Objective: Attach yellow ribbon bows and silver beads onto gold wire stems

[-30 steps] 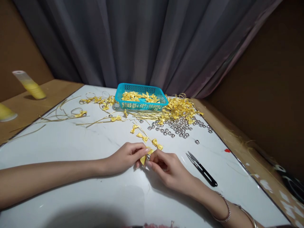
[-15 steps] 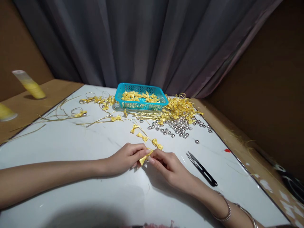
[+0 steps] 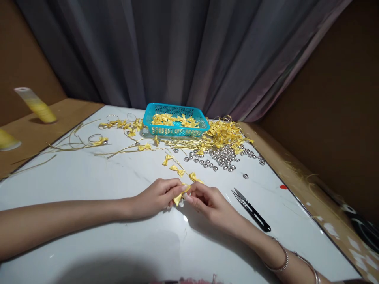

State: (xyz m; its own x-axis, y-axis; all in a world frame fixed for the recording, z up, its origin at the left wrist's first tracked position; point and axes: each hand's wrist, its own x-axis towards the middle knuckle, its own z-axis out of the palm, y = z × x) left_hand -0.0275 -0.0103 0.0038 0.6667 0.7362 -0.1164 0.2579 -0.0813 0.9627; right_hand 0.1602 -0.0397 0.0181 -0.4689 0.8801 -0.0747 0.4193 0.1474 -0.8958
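Your left hand [image 3: 166, 194] pinches a yellow bow [image 3: 177, 200]; your right hand [image 3: 209, 202], grip unclear, now obscures the silver bead beside its thumb, making its position uncertain.

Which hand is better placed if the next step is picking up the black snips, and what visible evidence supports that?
Probably the right hand: the black snips lie on its own side, nearer to it. The left hand is farther away and pinches the yellow bow.

Bare forearms [image 3: 97, 209], a beaded-looking silvery bracelet [image 3: 286, 258] and a slim metallic bangle [image 3: 309, 265] on the right one
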